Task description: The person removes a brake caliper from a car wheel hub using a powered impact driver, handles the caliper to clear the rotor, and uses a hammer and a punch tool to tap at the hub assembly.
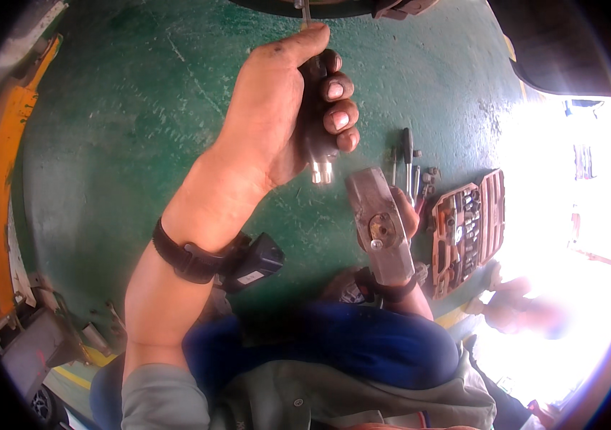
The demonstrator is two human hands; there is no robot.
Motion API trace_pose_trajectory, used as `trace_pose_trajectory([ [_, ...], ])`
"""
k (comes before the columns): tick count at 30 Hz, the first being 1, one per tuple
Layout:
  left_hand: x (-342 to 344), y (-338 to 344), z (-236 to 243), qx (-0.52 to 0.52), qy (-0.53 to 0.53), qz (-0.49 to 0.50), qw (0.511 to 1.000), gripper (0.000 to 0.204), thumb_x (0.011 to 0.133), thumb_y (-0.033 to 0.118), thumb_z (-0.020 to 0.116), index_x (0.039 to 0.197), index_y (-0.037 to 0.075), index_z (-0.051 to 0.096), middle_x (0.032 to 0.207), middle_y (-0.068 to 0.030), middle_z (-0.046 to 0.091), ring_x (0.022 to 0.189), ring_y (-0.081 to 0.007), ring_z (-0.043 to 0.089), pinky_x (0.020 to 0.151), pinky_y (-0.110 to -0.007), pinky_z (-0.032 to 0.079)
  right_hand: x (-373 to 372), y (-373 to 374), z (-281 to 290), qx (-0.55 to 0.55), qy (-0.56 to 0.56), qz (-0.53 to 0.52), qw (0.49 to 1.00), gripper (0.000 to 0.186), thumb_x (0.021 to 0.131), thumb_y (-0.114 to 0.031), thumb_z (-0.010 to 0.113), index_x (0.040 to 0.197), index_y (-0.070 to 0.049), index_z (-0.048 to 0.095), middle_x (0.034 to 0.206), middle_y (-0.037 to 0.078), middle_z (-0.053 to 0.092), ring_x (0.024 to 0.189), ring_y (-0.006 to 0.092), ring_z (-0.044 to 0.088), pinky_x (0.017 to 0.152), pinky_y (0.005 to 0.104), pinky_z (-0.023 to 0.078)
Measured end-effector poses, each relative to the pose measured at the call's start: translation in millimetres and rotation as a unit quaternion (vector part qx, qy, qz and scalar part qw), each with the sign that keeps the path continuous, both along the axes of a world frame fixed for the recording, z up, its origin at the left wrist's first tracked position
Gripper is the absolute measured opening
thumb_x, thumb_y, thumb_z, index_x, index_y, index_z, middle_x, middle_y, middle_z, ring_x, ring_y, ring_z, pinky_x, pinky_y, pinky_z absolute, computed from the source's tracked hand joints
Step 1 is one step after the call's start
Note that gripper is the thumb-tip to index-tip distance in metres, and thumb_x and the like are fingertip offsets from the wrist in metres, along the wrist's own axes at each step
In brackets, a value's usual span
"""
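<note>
My left hand [270, 100] is raised near the top middle, its fingers wrapped round the black handle of a screwdriver [315, 107]. The metal butt of that handle points down toward me, and its thin shank runs up to a dark rounded part [341, 8] at the top edge. Whether the tip touches that part is cut off from view. Lower and to the right, my right hand [409, 213] grips a hammer; the worn steel hammer head [372, 195] hides most of the hand and the handle. A gap separates the hammer head from the screwdriver's butt.
On the green floor [141, 107] at the right lie a long-handled screwdriver [408, 147] and other small tools. Beside them an open case of sockets [456, 240] lies spread. An orange metal frame [10, 165] stands at the left. Dark bodywork [563, 50] overhangs the upper right.
</note>
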State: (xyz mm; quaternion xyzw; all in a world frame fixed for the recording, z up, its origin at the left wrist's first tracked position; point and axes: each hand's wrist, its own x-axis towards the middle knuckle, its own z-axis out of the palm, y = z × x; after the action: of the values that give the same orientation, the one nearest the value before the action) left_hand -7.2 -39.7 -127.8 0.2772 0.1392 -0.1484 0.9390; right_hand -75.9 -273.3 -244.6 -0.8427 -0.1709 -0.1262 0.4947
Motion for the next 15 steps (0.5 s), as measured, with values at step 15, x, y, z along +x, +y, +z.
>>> trace_pose_trajectory([
  [15,12,-26,-6,-0.074,-0.134,0.075,0.985,0.027,0.104,0.030,0.047,0.090,0.007,0.044,0.072,-0.0020,0.045,0.061,-0.0170,0.048,0.060,-0.039,0.046,-13,18,53,-0.200,-0.022,-0.029,0.979,0.025,0.075,-0.005,0.076,0.098,0.001,0.068,0.086,0.012,0.070,0.070,0.0255,0.068,0.065,0.0314,0.053],
])
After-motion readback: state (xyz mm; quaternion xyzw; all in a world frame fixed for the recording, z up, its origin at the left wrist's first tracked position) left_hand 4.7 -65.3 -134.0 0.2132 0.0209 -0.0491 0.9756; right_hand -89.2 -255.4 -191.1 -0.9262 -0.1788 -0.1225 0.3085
